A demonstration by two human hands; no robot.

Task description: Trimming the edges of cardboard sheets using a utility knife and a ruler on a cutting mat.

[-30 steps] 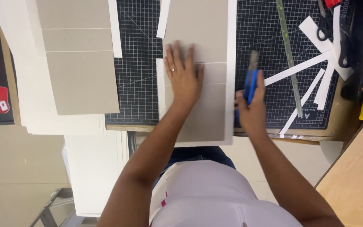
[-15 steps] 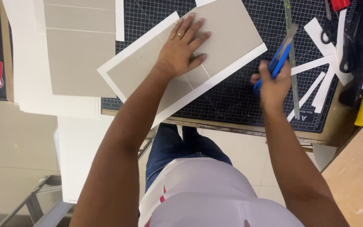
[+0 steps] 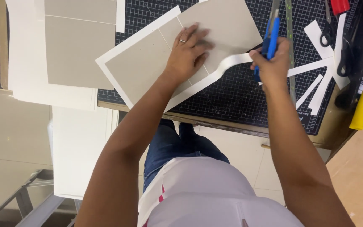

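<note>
Two hands: left hand (image 3: 188,52) flat on grey board (image 3: 181,54), no grip.
Right hand (image 3: 272,63): grip closed round blue knife (image 3: 271,35), peeling white strip (image 3: 215,73).
Next: likely pull strip clear.

Your left hand (image 3: 188,52) lies flat on the board sheet (image 3: 148,63), which sits tilted on the cutting mat (image 3: 240,96). Your right hand (image 3: 274,63) is to its right, with the knife (image 3: 272,35) in it. A paper strip (image 3: 223,67) runs between your hands. Loose strips (image 3: 320,84) and scissors (image 3: 328,29) lie further right. More boards (image 3: 76,50) lie left of the mat.
</note>
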